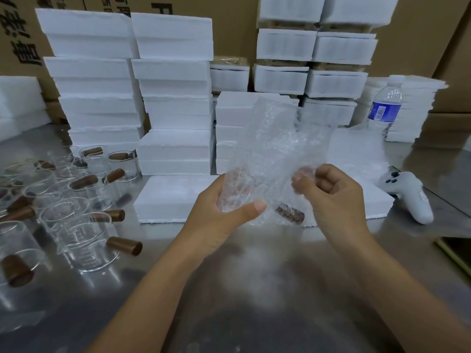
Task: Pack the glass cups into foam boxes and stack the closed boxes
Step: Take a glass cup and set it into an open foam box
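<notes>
Inside bubble wrap (pixel 275 138), cup handle (pixel 290 214) down-right

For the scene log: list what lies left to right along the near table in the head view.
glass cups → left hand → bubble wrap, held by both hands → right hand → controller

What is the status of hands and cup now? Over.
Left hand grips wrapped cup. Right hand pinches bubble wrap. Foam box behind hands. Nothing in the way.
</notes>
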Demonstrator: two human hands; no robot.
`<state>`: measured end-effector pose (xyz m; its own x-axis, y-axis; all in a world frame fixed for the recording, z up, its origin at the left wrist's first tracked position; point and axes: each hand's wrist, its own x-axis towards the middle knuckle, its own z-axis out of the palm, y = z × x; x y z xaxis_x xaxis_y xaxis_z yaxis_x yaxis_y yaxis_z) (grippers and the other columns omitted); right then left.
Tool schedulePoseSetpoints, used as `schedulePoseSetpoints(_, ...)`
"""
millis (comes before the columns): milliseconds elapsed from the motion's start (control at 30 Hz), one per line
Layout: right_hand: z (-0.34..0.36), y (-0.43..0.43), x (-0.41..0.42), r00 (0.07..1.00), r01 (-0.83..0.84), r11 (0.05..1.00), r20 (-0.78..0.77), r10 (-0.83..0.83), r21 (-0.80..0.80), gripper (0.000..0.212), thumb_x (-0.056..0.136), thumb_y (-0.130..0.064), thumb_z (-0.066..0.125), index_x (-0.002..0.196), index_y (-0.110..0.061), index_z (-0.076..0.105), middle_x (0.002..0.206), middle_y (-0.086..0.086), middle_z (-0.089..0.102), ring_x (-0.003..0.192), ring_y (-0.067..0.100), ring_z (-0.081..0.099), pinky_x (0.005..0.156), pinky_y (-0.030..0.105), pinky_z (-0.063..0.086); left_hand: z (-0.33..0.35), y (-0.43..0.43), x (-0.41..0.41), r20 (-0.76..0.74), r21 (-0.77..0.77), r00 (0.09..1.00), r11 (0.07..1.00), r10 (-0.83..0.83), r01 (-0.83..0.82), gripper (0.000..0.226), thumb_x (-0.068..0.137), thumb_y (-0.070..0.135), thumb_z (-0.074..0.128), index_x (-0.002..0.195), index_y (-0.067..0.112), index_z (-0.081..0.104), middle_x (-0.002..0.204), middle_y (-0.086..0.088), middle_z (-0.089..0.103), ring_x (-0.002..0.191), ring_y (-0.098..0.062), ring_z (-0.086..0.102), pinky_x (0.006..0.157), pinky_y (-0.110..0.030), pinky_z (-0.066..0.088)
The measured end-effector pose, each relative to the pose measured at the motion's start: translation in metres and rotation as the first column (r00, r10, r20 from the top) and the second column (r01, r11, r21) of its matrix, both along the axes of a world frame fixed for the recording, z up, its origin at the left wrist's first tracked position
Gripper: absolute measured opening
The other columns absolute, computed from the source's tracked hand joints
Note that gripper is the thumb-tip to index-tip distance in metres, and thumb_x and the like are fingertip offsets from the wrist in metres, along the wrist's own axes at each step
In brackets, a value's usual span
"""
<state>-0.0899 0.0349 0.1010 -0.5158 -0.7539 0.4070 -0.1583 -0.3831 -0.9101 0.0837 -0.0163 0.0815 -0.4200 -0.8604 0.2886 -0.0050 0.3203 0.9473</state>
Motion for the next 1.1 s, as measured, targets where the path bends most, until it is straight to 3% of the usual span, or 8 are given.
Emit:
schedulePoseSetpoints(167, 0.0, 0.005, 0.008, 0.994, -0.037, 0.999, -0.1, 0.033, -0.032, 0.01, 0.081, -0.006, 0.067, 0.076, -0.015, 0.067, 0.068, -0.006, 0.062, 0.062, 0.005, 0.055, 0.06, 0.014, 0.045, -0.001, 0.005, -0.003, 0.007, -0.028, 0.995, 0.995, -0.101, 0.101, 0.055, 0.063, 0.047, 0.079, 0.114, 0.044, 0.059, 0.11, 0.018, 0.068, 0.102, -0.002, 0.065, 0.084, -0.021, 0.054)
schedulePoseSetpoints(367, 0.003, 0.013, 0.013, 0.937, -0.236, 0.97, -0.252, 0.244, 0.062, 0.041, 0.091, -0.009, 0.054, 0.054, -0.026, 0.061, 0.069, -0.014, 0.054, 0.052, 0.0, 0.047, 0.048, 0.007, 0.036, -0.004, 0.009, -0.008, -0.036, -0.069, 0.992, 0.991, -0.12, 0.117, 0.058, 0.062, 0.036, 0.083, 0.114, 0.041, 0.057, 0.111, 0.015, 0.068, 0.102, -0.005, 0.065, 0.081, -0.019, 0.053)
schedulePoseSetpoints(533, 0.001, 0.014, 0.009, 0.915, -0.275, 0.935, -0.239, 0.326, 0.225, 0.02, 0.097, -0.023, 0.043, 0.088, -0.021, 0.061, 0.086, -0.01, 0.06, 0.073, -0.004, 0.055, 0.061, 0.003, 0.041, -0.005, 0.012, -0.008, -0.01, -0.133, 0.996, 0.987, -0.093, 0.091, 0.073, 0.065, 0.03, 0.083, 0.125, 0.045, 0.044, 0.116, 0.024, 0.061, 0.105, 0.002, 0.061, 0.081, -0.014, 0.051)
schedulePoseSetpoints(700, 0.003, 0.012, 0.01, 0.881, -0.169, 0.953, -0.395, 0.26, 0.251, 0.054, 0.089, -0.006, 0.048, 0.041, -0.029, 0.053, 0.055, -0.024, 0.053, 0.049, -0.005, 0.05, 0.048, 0.004, 0.033, 0.001, 0.02, -0.01, 0.143, -0.242, 0.989, 0.968, -0.026, 0.061, 0.062, 0.071, 0.033, 0.082, 0.094, 0.074, 0.042, 0.098, 0.049, 0.052, 0.089, 0.026, 0.052, 0.064, 0.004, 0.039)
schedulePoseSetpoints(833, 0.004, 0.011, 0.009, 0.942, -0.102, 0.988, -0.309, 0.133, 0.115, 0.015, 0.082, -0.014, 0.065, 0.077, -0.028, 0.064, 0.085, -0.012, 0.067, 0.087, 0.011, 0.064, 0.087, 0.039, 0.049, -0.004, 0.015, -0.011, 0.151, -0.219, 0.988, 0.976, 0.012, 0.022, 0.054, 0.059, 0.055, 0.078, 0.104, 0.057, 0.049, 0.106, 0.03, 0.059, 0.098, 0.008, 0.059, 0.075, -0.014, 0.053)
schedulePoseSetpoints(967, 0.006, 0.014, 0.014, 0.953, -0.118, 0.991, -0.288, 0.097, -0.056, 0.01, 0.088, -0.025, 0.058, 0.09, -0.032, 0.064, 0.09, -0.012, 0.067, 0.094, 0.006, 0.062, 0.089, 0.024, 0.048, -0.004, 0.015, -0.01, 0.173, -0.224, 0.984, 0.975, 0.035, 0.004, 0.062, 0.055, 0.059, 0.076, 0.11, 0.05, 0.048, 0.111, 0.02, 0.058, 0.101, -0.001, 0.059, 0.085, -0.034, 0.055)
schedulePoseSetpoints(1033, 0.005, 0.017, 0.018, 0.941, -0.15, 0.987, -0.315, 0.125, -0.054, 0.012, 0.085, -0.037, 0.056, 0.093, -0.038, 0.065, 0.095, -0.014, 0.067, 0.096, 0.005, 0.062, 0.08, 0.017, 0.049, -0.003, 0.017, -0.01, 0.177, -0.252, 0.983, 0.968, 0.051, -0.005, 0.059, 0.055, 0.059, 0.076, 0.107, 0.048, 0.05, 0.107, 0.018, 0.058, 0.098, -0.001, 0.059, 0.082, -0.031, 0.056)
schedulePoseSetpoints(1100, 0.002, 0.018, 0.023, 0.934, -0.126, 0.992, -0.337, 0.118, -0.002, 0.012, 0.082, -0.045, 0.058, 0.089, -0.04, 0.067, 0.092, -0.017, 0.067, 0.094, 0.006, 0.063, 0.08, 0.03, 0.051, -0.004, 0.017, -0.011, 0.201, -0.296, 0.976, 0.955, 0.083, -0.02, 0.06, 0.054, 0.059, 0.075, 0.107, 0.045, 0.051, 0.107, 0.02, 0.055, 0.099, 0.003, 0.056, 0.079, -0.021, 0.053)
